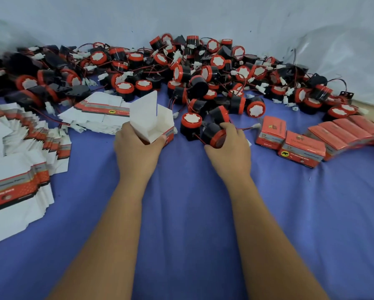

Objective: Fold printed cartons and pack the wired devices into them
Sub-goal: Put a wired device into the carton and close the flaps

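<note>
Head view: blue cloth (181, 213) meets pale wall (181, 16).

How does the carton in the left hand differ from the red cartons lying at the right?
The held carton is open, flap up, white inside showing and empty; the cartons at the right are closed. The left hand grips the held one; the others lie untouched on the blue cloth. Both carry the same red print.

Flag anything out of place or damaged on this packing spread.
Nothing looks damaged. The left hand holds an open carton, the right hand grips a wired device. Only the flat carton blanks lie fanned out rather than squarely stacked.
</note>
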Demonstrator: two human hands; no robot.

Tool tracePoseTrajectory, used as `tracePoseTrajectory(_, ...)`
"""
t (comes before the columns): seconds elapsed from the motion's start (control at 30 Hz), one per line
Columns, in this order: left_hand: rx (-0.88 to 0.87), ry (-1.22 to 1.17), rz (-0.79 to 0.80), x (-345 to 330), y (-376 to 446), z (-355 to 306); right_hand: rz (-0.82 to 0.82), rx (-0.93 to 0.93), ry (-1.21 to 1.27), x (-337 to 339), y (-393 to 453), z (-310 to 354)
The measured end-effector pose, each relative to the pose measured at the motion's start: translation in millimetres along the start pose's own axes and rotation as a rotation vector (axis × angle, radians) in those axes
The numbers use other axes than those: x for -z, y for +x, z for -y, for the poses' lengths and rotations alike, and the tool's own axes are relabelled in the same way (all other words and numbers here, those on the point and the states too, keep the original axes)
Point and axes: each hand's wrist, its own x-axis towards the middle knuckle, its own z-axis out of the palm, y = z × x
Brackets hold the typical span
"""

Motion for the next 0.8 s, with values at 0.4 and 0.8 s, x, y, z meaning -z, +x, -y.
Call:
tracePoseTrajectory(0.4, 0.031, -0.164, 0.401, 12.2, -10.9, 5.4, -0.501, 0.043, 0.707, 23.2, -24.0, 26.3)
tracePoseTrajectory(0.8, -0.021, -0.202, 0.455, 8.7, -5.5, 6.6, -0.231, 0.651, 0.039, -16.2, -43.6, 56.0)
